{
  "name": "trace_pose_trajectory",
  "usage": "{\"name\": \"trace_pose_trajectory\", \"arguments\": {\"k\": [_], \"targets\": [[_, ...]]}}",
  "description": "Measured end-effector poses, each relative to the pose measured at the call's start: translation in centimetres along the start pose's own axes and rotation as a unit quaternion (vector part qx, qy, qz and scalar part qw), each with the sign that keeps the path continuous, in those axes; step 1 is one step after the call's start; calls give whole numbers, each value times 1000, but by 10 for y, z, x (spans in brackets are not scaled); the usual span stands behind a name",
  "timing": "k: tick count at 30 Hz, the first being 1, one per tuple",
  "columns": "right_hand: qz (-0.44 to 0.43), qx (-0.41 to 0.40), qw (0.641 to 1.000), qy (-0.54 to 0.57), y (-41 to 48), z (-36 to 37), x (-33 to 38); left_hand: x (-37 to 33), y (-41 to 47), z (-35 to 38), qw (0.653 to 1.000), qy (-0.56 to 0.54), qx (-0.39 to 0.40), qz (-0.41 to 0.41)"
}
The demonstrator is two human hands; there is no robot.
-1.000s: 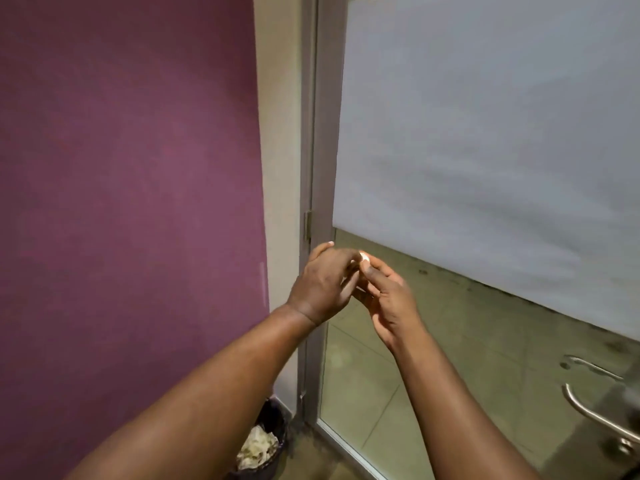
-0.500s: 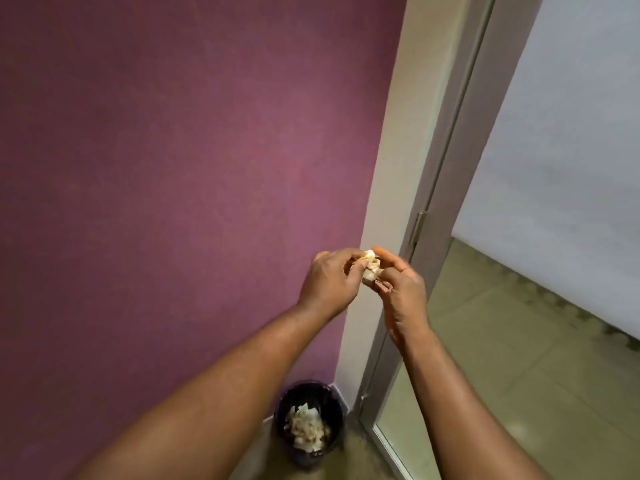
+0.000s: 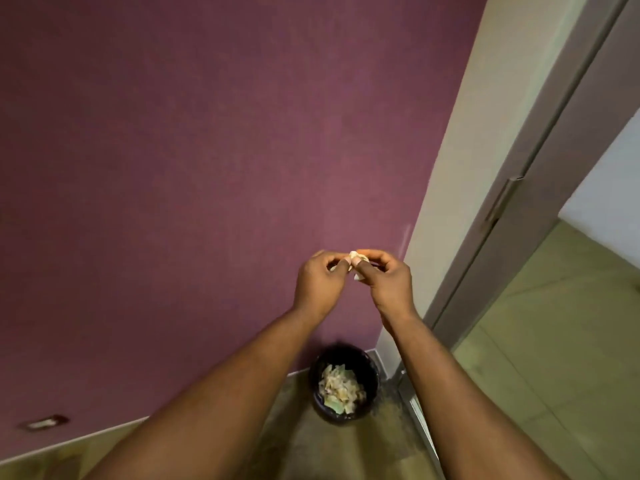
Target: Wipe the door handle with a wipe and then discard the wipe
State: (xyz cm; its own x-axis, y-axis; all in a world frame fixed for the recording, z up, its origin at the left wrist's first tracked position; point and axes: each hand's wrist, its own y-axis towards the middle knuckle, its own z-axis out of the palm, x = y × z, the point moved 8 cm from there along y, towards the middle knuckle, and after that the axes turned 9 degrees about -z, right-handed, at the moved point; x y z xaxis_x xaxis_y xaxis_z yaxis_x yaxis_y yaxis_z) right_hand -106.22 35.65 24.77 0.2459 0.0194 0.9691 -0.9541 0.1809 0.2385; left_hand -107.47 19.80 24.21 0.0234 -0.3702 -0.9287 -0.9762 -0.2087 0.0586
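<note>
A small crumpled white wipe [image 3: 356, 260] is pinched between the fingertips of both my hands, held up in front of the purple wall. My left hand [image 3: 320, 282] and my right hand [image 3: 389, 280] touch at the fingertips around it, so most of the wipe is hidden. Below them on the floor stands a black waste bin [image 3: 367, 365] with crumpled paper inside. The door handle is out of view.
The purple wall [image 3: 207, 150] fills the left and centre. A grey door frame [image 3: 540, 188] with a hinge runs down the right, with glass and a tiled floor [image 3: 554, 341] beyond it. A wall socket [image 3: 43, 423] sits low at the left.
The view has swung left and down, away from the door and its handle, toward the wall and the bin. Both hands stay together on the wipe, now above the bin.
</note>
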Motion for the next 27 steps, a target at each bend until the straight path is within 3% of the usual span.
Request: {"name": "trace_pose_trajectory", "arguments": {"k": [11, 13, 17, 19, 21, 27], "targets": [[131, 0, 986, -104, -28, -9, -175, 152, -3, 61, 990, 35, 54, -122], [123, 5, 983, -134, -35, -13, -197, 181, -5, 69, 987, 43, 63, -142], [30, 28, 969, -243, -28, -18, -243, 228, 13, 99, 982, 134, 99, -86], [91, 32, 964, -249, -32, -25, -278, 244, 18, 106, 975, 183, 110, -55], [135, 21, 964, -227, -36, -31, -310, 264, 23, 107, 974, 181, 103, -83], [106, 22, 945, -307, -45, -32, -340, 312, 22, 116, 969, 201, 101, -105]]}}
